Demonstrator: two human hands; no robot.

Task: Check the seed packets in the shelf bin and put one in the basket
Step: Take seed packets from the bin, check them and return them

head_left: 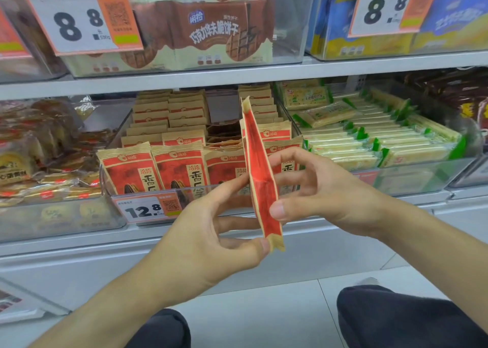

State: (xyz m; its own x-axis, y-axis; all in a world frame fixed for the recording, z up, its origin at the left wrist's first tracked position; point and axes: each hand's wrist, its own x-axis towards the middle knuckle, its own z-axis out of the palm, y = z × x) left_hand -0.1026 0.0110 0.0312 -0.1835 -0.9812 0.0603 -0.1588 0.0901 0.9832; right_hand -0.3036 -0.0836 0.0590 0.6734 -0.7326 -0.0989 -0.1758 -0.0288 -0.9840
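Note:
I hold one red and tan seed packet [260,174] edge-on in front of the shelf, standing almost upright. My left hand [211,231] pinches its lower edge between thumb and fingers. My right hand [314,189] pinches its right side, thumb on the front and fingers behind. Behind it, the clear shelf bin [148,193] holds several rows of the same packets [179,168], standing upright. No basket is in view.
A 12.8 price tag [149,209] is clipped to the bin's front. Green and white cracker packs [369,139] fill the bin to the right, wrapped pastries [39,162] the bin to the left. Chocolate wafer bags [211,30] sit on the upper shelf. My knees [396,318] are below.

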